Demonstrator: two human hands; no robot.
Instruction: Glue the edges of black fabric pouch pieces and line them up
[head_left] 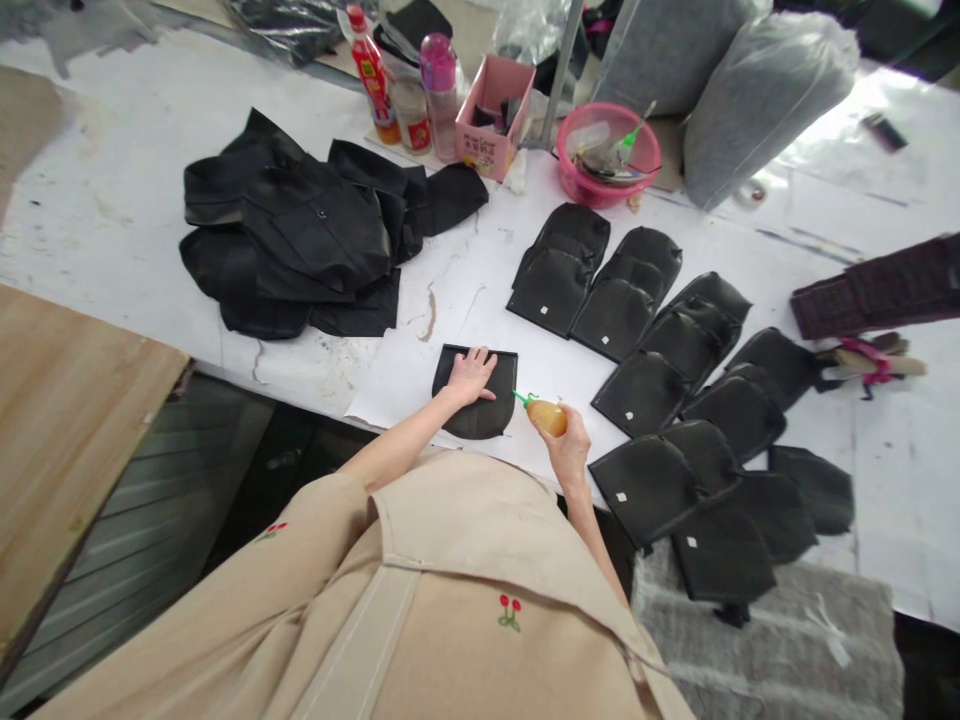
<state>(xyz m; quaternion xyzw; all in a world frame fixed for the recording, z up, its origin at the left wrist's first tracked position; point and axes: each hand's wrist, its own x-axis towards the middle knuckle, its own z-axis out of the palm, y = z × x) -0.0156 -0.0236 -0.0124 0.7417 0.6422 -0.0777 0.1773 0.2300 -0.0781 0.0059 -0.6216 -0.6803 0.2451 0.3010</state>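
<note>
A black leather-like piece [480, 415] with one rounded end lies on the white table near its front edge. My left hand [472, 376] rests flat on it with the fingers spread. In my right hand [568, 447] is a squeeze bottle [547, 417] of amber liquid, tilted so its green nozzle points left. The nozzle tip is at the right edge of the black piece; whether it touches cannot be made out. To the right, overlapping rows of similar black pieces [637, 390] lie on the table, several with a small white mark.
A heap of black pieces [315, 230] lies at the left. Along the back stand a red-labelled drink bottle [370, 75], a pink-capped bottle [439, 95], a pink box [491, 120] and a pink basket [574, 180] of tools. Grey wrapped bundles [765, 105] stand behind the rows.
</note>
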